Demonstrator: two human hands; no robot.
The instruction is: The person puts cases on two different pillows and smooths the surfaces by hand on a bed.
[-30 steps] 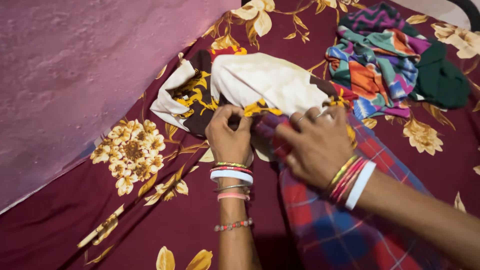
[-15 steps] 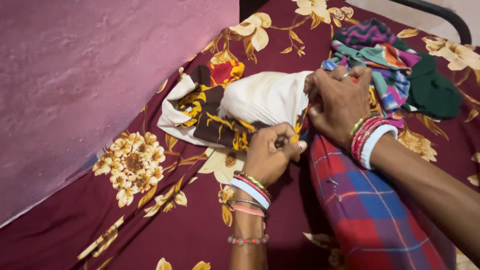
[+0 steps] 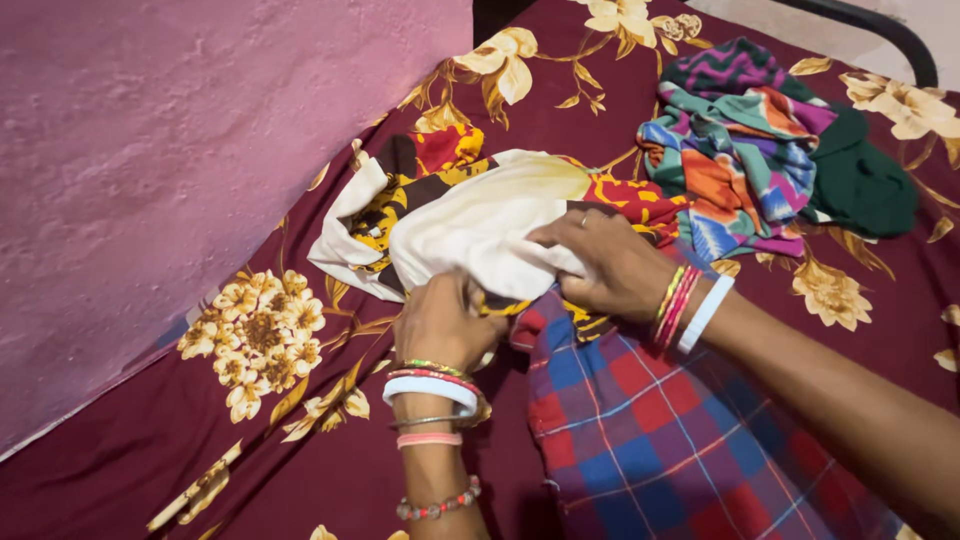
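Note:
A pillow with a cream body [image 3: 480, 225] sits part way inside a brown, yellow and red patterned cover [image 3: 400, 190] on the bed. My left hand [image 3: 440, 320] grips the cover's near edge under the pillow. My right hand [image 3: 600, 262] lies on the pillow's right end, fingers closed over the cream cloth and the cover's edge. Both wrists wear several coloured bangles. A red and blue checked cloth [image 3: 650, 430] lies below my right hand.
A maroon bedsheet with yellow flowers [image 3: 260, 330] covers the bed. A pink rough wall [image 3: 180, 150] runs along the left. A heap of multicoloured zigzag cloth [image 3: 745, 150] and a dark green cloth [image 3: 865, 180] lie at the upper right by a black bed rail [image 3: 880, 30].
My right hand moved from the pillow's upper right end down and left onto its near side. My left hand shifted left under the pillow. More cream pillow shows now.

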